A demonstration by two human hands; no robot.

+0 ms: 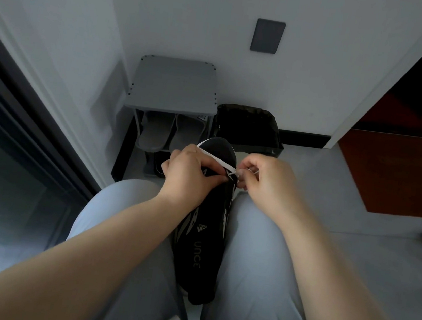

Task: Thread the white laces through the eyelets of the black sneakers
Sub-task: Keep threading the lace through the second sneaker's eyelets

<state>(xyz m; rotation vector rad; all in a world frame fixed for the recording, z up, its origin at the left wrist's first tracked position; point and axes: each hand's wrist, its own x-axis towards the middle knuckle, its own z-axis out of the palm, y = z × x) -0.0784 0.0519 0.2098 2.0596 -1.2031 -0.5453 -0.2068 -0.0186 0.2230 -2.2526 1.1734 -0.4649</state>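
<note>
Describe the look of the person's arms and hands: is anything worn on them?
The left hand and the right hand are bare, without gloves. The left forearm and the right forearm are bare too; no sleeve shows up to the picture's edge. No watch or bracelet shows. Whether a ring is worn cannot be told.

Matt black cloth is noted on the sneaker (pixel 198 254); the lace (pixel 216 158) is flat woven white; the shelf top (pixel 173 86) appears matt, possibly plastic.

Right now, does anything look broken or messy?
Nothing stands out: black sneaker held between the knees, left hand and right hand pinching the white lace, grey slippers tidy in the shoe rack.
</note>
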